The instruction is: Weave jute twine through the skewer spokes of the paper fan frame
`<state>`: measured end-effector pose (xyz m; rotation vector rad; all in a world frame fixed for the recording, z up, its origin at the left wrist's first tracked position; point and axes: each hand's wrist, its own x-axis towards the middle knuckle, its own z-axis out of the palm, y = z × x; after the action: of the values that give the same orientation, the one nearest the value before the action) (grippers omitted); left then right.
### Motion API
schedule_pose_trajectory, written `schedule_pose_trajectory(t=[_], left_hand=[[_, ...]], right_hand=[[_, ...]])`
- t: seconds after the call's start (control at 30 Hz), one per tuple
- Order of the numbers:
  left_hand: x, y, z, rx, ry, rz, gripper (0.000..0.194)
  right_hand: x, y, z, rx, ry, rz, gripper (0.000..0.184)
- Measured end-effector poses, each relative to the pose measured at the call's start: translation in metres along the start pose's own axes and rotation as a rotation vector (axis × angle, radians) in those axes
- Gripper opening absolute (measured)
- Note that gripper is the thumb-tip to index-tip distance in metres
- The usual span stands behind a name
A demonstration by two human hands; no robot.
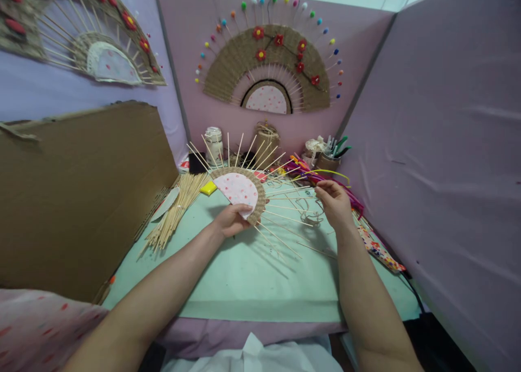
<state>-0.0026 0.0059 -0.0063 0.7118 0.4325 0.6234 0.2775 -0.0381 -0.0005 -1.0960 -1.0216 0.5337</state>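
My left hand (pixel 234 220) grips the lower edge of a half-finished fan (pixel 241 190), thumb on its front. The fan has a white half-round centre with pink-red dots and a woven twine band (pixel 260 198) around it. Thin wooden sticks (pixel 288 207) radiate from that band, spread upward and to the right. My right hand (pixel 334 201) is raised at the right, thumb and fingertips pinched together beside the stick ends. Whatever is between those fingertips is too small to make out. Loose twine (pixel 311 217) lies on the table below the sticks.
A bundle of wooden sticks (pixel 171 214) and a yellow packet (pixel 208 188) lie left on the green table (pixel 260 290). Behind stand a white jar (pixel 214 146), a twine roll (pixel 267 144) and a tool cup (pixel 329 160). Cardboard (pixel 81 198) stands left; a finished fan (pixel 232 62) hangs behind.
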Motion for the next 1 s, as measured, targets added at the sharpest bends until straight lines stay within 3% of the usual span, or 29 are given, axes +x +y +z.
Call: schedule_pose_trajectory(t=[0.3, 0.67, 0.83, 1.0], left_hand=[[-0.003, -0.004, 0.0, 0.01, -0.063, -0.08, 0.044], [-0.006, -0.033, 0.009, 0.001, -0.36, -0.205, 0.048], [-0.006, -0.04, 0.012, 0.012, -0.38, -0.228, 0.051], [-0.007, -0.047, 0.019, 0.017, -0.366, -0.213, 0.047]], right_hand=[[0.004, 0.009, 0.0, -0.034, 0.075, 0.023, 0.028], [-0.006, 0.013, 0.025, -0.22, 0.121, -0.073, 0.022], [-0.013, 0.014, 0.034, -0.204, 0.147, -0.096, 0.018], [-0.021, 0.015, 0.045, -0.2, 0.078, -0.098, 0.015]])
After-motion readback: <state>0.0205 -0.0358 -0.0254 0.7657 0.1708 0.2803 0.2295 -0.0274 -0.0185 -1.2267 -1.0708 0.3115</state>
